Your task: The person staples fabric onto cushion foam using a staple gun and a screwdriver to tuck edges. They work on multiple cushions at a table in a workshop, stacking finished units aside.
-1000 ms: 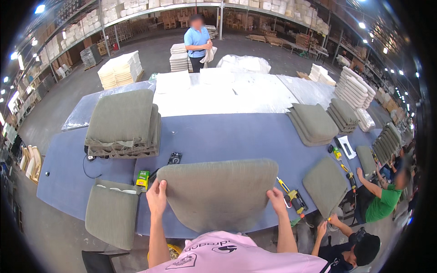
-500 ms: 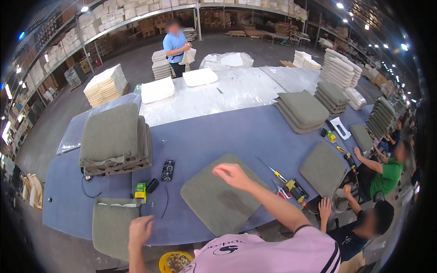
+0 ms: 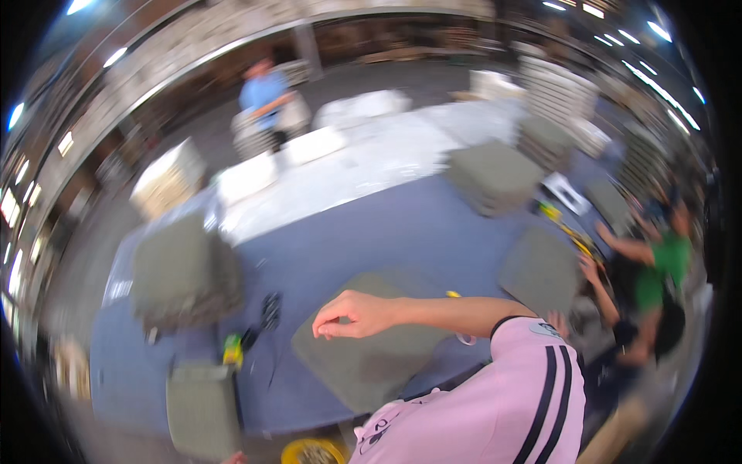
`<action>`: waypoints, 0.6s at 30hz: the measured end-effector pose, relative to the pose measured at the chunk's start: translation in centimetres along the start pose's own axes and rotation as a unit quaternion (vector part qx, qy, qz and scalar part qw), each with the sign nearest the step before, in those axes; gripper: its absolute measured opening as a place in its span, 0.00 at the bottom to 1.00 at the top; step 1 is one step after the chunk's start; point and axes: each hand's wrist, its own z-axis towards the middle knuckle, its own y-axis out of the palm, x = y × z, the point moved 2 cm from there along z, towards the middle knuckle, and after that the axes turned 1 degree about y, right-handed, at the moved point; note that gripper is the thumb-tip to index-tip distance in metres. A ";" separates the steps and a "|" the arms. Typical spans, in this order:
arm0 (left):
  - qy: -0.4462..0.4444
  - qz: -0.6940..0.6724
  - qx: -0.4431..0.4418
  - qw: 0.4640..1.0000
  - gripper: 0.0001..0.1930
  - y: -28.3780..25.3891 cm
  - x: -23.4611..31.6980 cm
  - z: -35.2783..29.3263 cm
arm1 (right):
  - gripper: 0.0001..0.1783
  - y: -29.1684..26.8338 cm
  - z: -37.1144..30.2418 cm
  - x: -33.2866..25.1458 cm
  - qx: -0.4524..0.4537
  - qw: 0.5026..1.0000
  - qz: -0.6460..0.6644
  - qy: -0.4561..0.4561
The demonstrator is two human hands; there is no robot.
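Note:
A grey-green seat cushion [image 3: 363, 363] lies flat and turned cornerwise on the blue-covered table in front of me. Over its upper left part hovers my right hand [image 3: 354, 315], fingers curled in towards the thumb; whatever they pinch, if anything, is too small to make out. Only a sliver of my left hand [image 3: 235, 458] shows at the lower edge, its fingers not readable. Just above it, another green cushion [image 3: 202, 410] sits at the table's near left edge. My right arm covers most of the tools beside the middle cushion.
Stacked green cushions [image 3: 182, 271] stand at left, with more stacks [image 3: 495, 174] at far right. A black phone-like object [image 3: 270, 311] and a green-yellow box [image 3: 233, 350] lie nearby. A yellow bucket [image 3: 313, 451] is below. Co-workers sit at right; a person in blue [image 3: 264, 97] stands beyond the table.
My right hand has moved left and nearer to me across the cushion. My left hand has dropped almost out of the picture. The view has tilted and blurred.

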 end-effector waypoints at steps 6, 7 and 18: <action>0.594 -0.292 -0.250 0.707 0.08 18.0 30.3 23.6 | 0.22 -6.2 -33.0 -13.2 0.358 0.902 -0.131 0.204; 0.730 -0.287 -0.336 0.522 0.09 21.0 43.2 21.5 | 0.21 -1.9 -42.0 -18.5 0.447 0.800 -0.256 0.308; 0.684 -0.369 -0.390 -0.494 0.13 6.3 34.8 -30.7 | 0.19 78.2 -25.6 -24.8 0.856 -0.484 -0.118 0.137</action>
